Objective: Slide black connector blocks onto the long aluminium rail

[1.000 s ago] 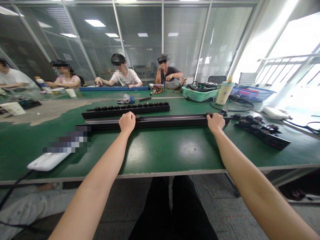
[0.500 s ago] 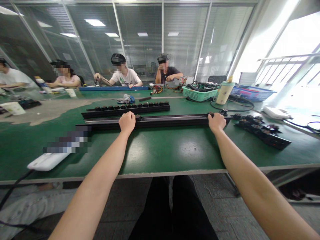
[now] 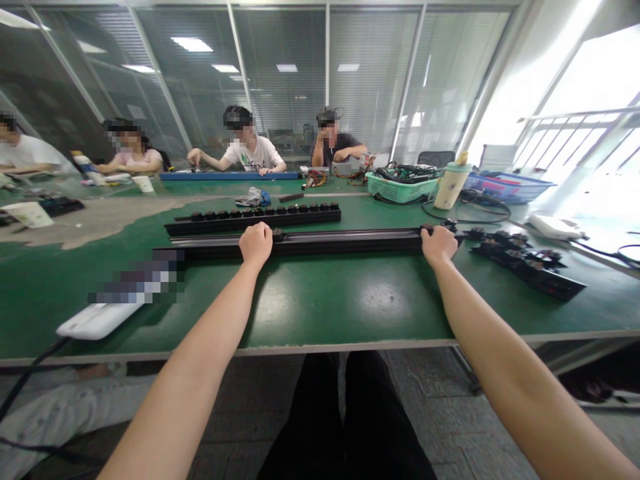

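Observation:
A long black rail (image 3: 350,244) lies across the green table, with a shiny strip along its top. My left hand (image 3: 257,244) is closed around it left of the middle, beside a small dark part (image 3: 278,235). Near the rail's right end, my right hand (image 3: 440,244) grips it with curled fingers, close to another dark piece at the end. Behind the rail sits a second black bar (image 3: 300,215) with a row of round black pieces on top. Several dark assemblies (image 3: 520,257) lie to the right of my right hand.
A white device (image 3: 100,319) with a cable lies front left. Farther back are a green basket (image 3: 403,189), a cream tumbler (image 3: 451,187), a blue basket (image 3: 513,187) and a gray-blue cloth (image 3: 254,197). Several people sit across the table, one at a blue bar (image 3: 230,177).
My right hand has shifted slightly right along the rail. My left hand keeps its place on it. The person at the blue bar has moved a hand slightly.

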Motion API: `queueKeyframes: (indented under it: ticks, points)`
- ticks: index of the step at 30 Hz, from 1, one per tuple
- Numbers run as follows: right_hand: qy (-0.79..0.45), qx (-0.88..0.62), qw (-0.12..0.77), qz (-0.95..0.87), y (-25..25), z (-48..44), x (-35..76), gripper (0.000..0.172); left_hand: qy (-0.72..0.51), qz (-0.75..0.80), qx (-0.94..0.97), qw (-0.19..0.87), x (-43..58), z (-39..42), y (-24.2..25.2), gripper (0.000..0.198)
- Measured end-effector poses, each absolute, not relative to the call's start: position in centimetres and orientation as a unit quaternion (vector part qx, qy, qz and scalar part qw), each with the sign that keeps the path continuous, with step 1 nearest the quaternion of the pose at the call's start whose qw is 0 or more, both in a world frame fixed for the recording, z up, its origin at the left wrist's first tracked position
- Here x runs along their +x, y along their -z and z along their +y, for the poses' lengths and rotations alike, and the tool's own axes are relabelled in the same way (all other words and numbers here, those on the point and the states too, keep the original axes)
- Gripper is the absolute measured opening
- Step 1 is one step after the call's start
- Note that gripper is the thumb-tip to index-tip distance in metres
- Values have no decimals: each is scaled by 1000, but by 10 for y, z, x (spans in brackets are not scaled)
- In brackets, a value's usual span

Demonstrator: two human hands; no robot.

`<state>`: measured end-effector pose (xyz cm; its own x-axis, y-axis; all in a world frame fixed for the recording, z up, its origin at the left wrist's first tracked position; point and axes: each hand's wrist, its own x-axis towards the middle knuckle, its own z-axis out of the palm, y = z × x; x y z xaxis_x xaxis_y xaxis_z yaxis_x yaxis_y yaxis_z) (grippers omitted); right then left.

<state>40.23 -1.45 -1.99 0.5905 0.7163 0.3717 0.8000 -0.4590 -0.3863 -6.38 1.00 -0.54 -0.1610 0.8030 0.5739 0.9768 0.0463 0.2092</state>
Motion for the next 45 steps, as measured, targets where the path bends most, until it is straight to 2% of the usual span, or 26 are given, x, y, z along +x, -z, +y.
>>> queueKeyframes:
  ticks: [15,45]
  points:
    - [111,-853,242,-449,23,-12,408,39,278,-707,-631,160,-65,13,7,39]
    - [131,-859,258,-421,26,-11,412,36,272,-713,-627,153,-64,12,6,39]
